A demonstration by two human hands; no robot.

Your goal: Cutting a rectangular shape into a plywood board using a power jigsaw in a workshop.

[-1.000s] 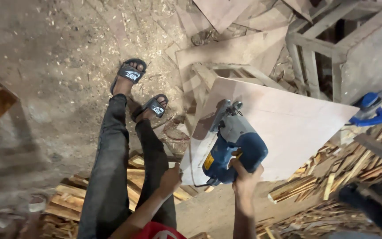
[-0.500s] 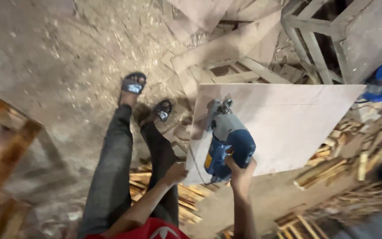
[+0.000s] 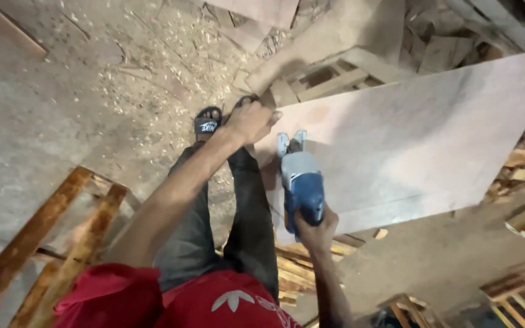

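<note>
Since the earlier frames the left hand (image 3: 249,121) has come off the thigh and now reaches forward to the near corner of the plywood sheet (image 3: 420,140), while the blue power saw (image 3: 302,185) has turned to point straight away from the person and sits flat on the board. The left hand's fingers curl over the sheet's corner edge, gripping it just above the sandalled foot (image 3: 207,124). The right hand (image 3: 316,226) is closed tight around the saw's rear handle, at the sheet's near edge. The saw's metal base plate lies on the pale board just right of the left hand, the two close but apart. The sheet stretches away to the right, resting over wooden offcuts (image 3: 311,79) and a slatted frame. To the left, a rusty-brown wooden frame (image 3: 62,243) stands on the sawdust-strewn floor (image 3: 92,79).
</note>
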